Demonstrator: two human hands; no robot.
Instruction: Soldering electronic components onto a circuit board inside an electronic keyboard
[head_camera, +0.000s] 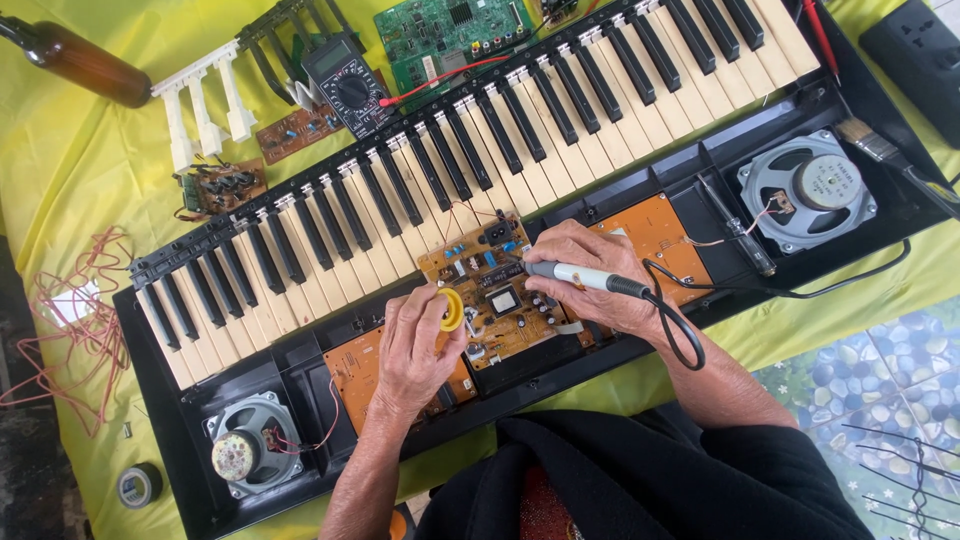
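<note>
Head view, right hand (590, 275) gripping one soldering iron (585, 278), left hand (420, 345) pinching one yellow spool (452, 309), two grey speakers (808, 190), one brown bottle (85, 62) top left.

We see bright, even daylight with only soft, short shadows under the hands. The white keys (600, 150) glare faintly at far right. Focus holds sharp across the centre; straight edges bow slightly toward the corners.

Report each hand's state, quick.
Left hand: closed on a yellow spool.
Right hand: closed on a soldering iron, tip at the circuit board.
</note>
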